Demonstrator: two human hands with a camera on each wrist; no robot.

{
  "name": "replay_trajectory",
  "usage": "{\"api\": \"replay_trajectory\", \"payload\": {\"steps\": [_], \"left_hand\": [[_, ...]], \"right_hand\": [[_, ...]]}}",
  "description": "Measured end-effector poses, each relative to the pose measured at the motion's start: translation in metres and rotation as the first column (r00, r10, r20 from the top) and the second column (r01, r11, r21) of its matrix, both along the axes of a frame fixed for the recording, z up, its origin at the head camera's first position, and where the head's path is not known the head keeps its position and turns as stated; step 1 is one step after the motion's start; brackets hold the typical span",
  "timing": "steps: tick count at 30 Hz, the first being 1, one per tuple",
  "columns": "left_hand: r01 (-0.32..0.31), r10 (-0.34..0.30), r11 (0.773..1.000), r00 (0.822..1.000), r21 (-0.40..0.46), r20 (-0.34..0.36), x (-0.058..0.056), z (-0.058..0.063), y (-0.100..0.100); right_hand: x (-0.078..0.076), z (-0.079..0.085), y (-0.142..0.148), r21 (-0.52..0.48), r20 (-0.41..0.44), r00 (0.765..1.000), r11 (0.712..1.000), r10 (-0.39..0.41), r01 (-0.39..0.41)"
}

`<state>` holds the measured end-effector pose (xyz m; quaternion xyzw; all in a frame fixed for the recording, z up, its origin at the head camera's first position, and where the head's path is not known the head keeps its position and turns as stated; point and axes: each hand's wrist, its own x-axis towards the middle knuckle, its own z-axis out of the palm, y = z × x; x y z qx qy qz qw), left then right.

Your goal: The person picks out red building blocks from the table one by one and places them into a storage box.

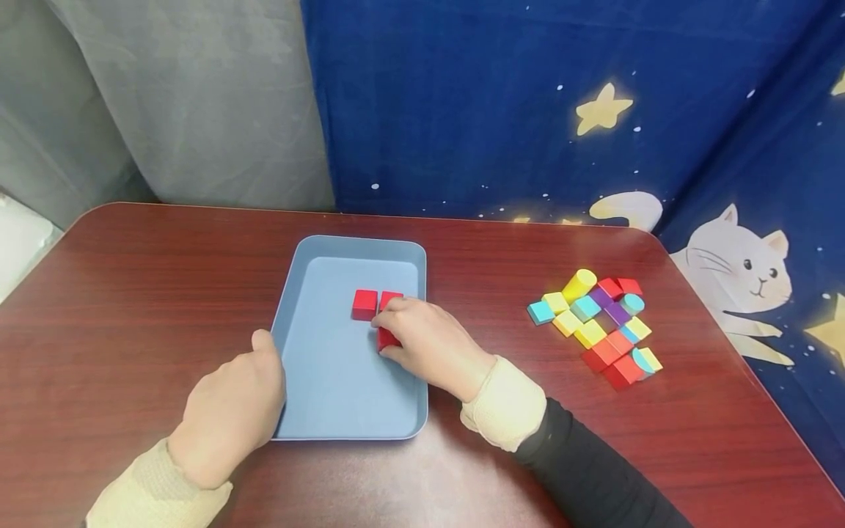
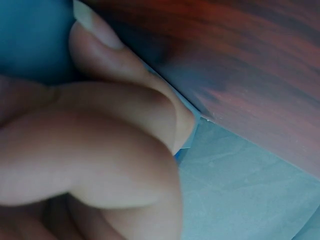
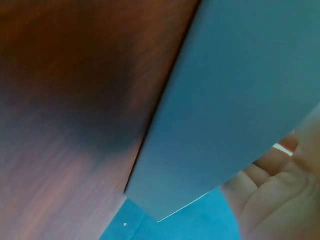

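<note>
A blue-grey tray (image 1: 317, 374) lies on the wooden table. At its near left side my left hand (image 1: 231, 403) grips the rim, thumb uppermost; in the left wrist view its curled fingers (image 2: 90, 155) fill much of the picture. Over the tray's right part, my right hand (image 1: 439, 348) pinches a red cube (image 1: 386, 339) between thumb and fingers, partly covering it. Just beyond stand two more red blocks: one red cube (image 1: 364, 304) in full view, and a second red block (image 1: 391, 298) partly behind the fingers. The right wrist view shows the tray's outer wall (image 3: 210, 110) below that hand.
To the right on the table (image 1: 488, 440) sits a cluster of toy blocks, among them a yellow cylinder (image 1: 579, 284), a purple block (image 1: 617, 314) and a red block (image 1: 623, 372). Grey cloth (image 1: 218, 110) and a blue starry curtain (image 1: 462, 110) hang behind the far edge.
</note>
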<state>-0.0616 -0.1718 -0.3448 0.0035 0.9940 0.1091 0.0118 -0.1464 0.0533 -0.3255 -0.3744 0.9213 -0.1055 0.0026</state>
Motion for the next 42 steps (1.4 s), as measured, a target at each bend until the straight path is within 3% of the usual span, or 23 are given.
{"api": "replay_trajectory", "payload": {"steps": [7,14,18,23,27,35,42], "left_hand": [[-0.002,0.002,1.000,1.000,-0.001,-0.018,0.000,0.001,-0.001],[-0.013,0.013,1.000,1.000,0.011,0.026,0.001,-0.001,0.000],[-0.018,0.018,1.000,0.999,0.015,0.049,0.001,-0.001,0.000],[-0.017,0.016,1.000,0.998,0.017,0.060,-0.001,0.002,0.001],[-0.012,0.011,1.000,0.998,0.014,0.059,-0.001,0.004,0.001],[-0.002,0.001,1.000,0.999,0.021,0.043,0.000,0.004,0.001],[-0.003,0.002,1.000,0.999,0.018,0.044,0.000,0.004,0.000]], "right_hand": [[0.001,0.000,-0.001,-0.005,-0.001,1.000,1.000,-0.026,0.026],[0.005,-0.001,0.002,0.009,-0.002,1.000,1.000,-0.015,0.015],[0.008,0.003,0.008,-0.050,-0.027,1.000,0.999,-0.013,0.012],[0.014,0.012,0.029,-0.149,-0.115,0.993,0.989,-0.036,0.019],[0.023,0.013,0.049,-0.189,-0.125,0.990,0.981,-0.063,0.039],[0.045,0.008,0.085,-0.163,-0.113,0.986,0.982,-0.119,0.099],[0.053,0.004,0.111,-0.131,-0.111,0.976,0.977,-0.185,0.171]]}}
